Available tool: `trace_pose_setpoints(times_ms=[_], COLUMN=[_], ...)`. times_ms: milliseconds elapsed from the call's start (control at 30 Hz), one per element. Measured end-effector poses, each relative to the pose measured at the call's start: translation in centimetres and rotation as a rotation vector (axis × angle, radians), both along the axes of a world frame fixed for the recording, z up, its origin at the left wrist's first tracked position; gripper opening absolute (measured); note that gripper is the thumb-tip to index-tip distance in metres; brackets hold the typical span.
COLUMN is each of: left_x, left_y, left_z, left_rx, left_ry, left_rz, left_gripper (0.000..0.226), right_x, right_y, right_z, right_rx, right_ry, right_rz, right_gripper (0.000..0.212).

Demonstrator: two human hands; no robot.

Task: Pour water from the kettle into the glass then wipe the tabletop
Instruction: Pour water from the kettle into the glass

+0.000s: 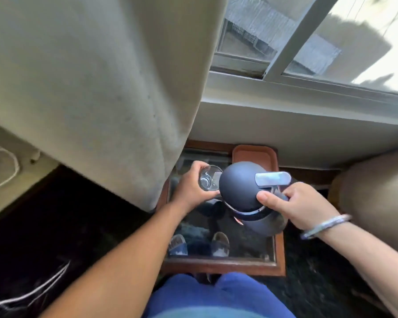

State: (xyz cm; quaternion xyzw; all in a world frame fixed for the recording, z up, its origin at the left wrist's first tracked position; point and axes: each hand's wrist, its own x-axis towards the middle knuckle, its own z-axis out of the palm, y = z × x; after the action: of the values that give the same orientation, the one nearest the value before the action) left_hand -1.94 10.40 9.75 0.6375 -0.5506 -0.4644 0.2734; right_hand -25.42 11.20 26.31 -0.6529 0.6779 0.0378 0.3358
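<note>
Left hand (189, 191) fingers wrapped around the glass (210, 180); right hand (301, 205) fingers clamped on the tilted kettle (241, 189) handle, above the glass-topped table (225, 265).

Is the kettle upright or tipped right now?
Tipped. The kettle leans its domed lid toward the glass, held by the right hand, with the left hand gripping the glass.

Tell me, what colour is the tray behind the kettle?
The tray is reddish-brown, seen in the head view.
</note>
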Motion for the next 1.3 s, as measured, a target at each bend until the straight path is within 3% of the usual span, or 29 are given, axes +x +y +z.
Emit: trace_pose_setpoints(times_ms=[633, 1300], left_x=[-1.8, -4.6], left_y=[4.0, 2.6], left_z=[8.7, 9.9], left_rx=[-0.128, -0.172], left_ry=[0.014, -0.031], left_rz=[0.088, 0.140], left_gripper=[0.070, 0.067], right_x=[-0.6, 0.8], right_y=[-2.5, -5.4], right_z=[13.2, 18.4], right_rx=[0.030, -0.125], right_ry=[0.329, 0.539], right_rz=[0.325, 0.518], right_gripper=[0.091, 0.099])
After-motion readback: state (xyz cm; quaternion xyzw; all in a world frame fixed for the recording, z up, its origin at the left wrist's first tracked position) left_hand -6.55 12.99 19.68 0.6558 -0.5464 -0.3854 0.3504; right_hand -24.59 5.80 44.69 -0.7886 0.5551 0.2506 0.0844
